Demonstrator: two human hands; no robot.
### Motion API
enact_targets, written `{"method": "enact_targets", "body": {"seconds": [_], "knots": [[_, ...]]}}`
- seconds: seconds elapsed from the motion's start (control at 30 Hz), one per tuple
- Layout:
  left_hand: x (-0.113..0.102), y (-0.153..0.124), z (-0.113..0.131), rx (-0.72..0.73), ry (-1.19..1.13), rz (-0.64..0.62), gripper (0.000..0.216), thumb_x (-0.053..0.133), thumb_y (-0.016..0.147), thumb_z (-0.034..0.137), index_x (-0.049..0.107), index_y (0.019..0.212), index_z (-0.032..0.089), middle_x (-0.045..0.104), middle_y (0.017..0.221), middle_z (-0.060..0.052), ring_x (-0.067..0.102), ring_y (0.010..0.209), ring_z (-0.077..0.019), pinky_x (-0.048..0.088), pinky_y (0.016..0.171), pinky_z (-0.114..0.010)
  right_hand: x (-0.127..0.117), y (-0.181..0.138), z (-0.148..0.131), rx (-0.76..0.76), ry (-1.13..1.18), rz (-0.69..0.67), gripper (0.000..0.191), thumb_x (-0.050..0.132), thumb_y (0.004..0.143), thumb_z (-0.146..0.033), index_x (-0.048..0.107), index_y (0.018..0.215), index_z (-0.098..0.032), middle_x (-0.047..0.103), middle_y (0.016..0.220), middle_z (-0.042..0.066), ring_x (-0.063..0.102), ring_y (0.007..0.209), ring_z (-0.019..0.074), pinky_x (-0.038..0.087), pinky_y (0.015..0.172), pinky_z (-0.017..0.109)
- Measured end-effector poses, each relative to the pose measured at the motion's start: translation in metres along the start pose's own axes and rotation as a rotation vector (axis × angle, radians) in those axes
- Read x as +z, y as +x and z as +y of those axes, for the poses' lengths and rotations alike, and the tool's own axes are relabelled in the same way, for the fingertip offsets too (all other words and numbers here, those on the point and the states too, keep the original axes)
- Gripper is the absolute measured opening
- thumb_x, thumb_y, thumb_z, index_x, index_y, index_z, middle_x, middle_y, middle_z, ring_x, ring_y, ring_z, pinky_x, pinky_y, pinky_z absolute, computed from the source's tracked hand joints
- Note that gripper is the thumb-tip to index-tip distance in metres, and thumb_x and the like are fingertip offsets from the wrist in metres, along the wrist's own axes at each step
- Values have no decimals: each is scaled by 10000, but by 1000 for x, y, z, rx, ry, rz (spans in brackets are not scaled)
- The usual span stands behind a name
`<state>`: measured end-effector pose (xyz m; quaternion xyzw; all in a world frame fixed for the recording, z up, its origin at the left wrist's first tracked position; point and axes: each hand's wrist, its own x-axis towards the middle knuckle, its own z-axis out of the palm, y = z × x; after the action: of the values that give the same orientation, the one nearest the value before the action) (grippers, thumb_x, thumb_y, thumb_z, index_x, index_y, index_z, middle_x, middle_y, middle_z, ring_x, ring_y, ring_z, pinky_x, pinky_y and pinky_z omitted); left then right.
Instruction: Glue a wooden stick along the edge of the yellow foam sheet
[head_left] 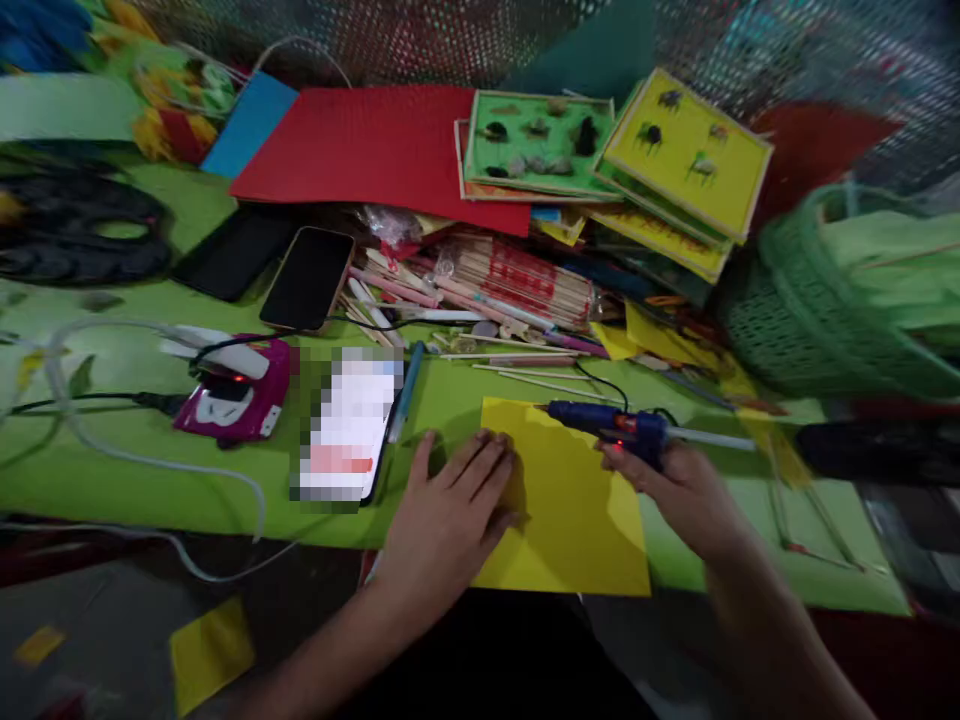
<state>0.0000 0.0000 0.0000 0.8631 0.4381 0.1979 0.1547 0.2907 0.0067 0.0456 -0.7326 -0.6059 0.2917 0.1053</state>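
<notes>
A yellow sheet [577, 530] lies on the green-covered table near its front edge. My left hand [450, 500] rests flat on the sheet's left side, fingers stretched out. In my right hand [690, 490] is a blue glue gun [607, 420], held over the sheet's upper right with its nozzle pointing left. A red light glows on its body, and a white glue stick [712, 438] sticks out of its back. Left of my left hand lie a phone with a lit, blurred screen [337, 430] and a blue pen [407, 390].
A magenta power strip [232, 400] with plugs and cables sits at left. Behind the sheet are thin wooden sticks [525, 280] and two dark phones [307, 280]. Framed green [536, 150] and yellow boards [694, 190] are stacked behind. A green basket [810, 310] stands at right.
</notes>
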Motion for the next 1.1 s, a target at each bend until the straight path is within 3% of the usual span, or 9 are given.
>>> {"method": "enact_targets", "body": {"seconds": [0.23, 0.5, 0.73, 1.1], "knots": [[-1, -3, -1, 8, -1, 14, 442, 477, 1057, 427, 546, 1447, 230, 528, 1551, -28, 501, 1431, -220, 119, 1289, -566, 1, 3, -13, -43, 7, 13, 517, 534, 911, -659, 766, 944, -198, 738, 763, 56, 650, 696, 245, 486, 615, 335], [0, -2, 0, 5, 17, 3, 455, 525, 1034, 416, 540, 1453, 238, 544, 1546, -45, 512, 1423, -240, 202, 1267, -587, 3, 5, -23, -60, -6, 4, 497, 532, 918, -636, 751, 880, -191, 708, 704, 55, 637, 665, 237, 468, 593, 327], [1, -2, -1, 17, 0, 30, 431, 469, 1058, 423, 547, 1438, 234, 544, 1543, -28, 500, 1430, -210, 117, 1289, -563, -3, 1, -22, -39, -78, 52, 496, 523, 908, -644, 766, 889, -212, 682, 637, 49, 644, 641, 249, 465, 594, 337], [0, -2, -1, 10, -2, 10, 447, 479, 1052, 427, 538, 1453, 241, 534, 1552, -39, 508, 1424, -227, 160, 1279, -575, -1, 2, -26, -57, -104, 31, 495, 522, 914, -635, 739, 841, -195, 678, 633, 45, 648, 641, 241, 475, 602, 329]]}}
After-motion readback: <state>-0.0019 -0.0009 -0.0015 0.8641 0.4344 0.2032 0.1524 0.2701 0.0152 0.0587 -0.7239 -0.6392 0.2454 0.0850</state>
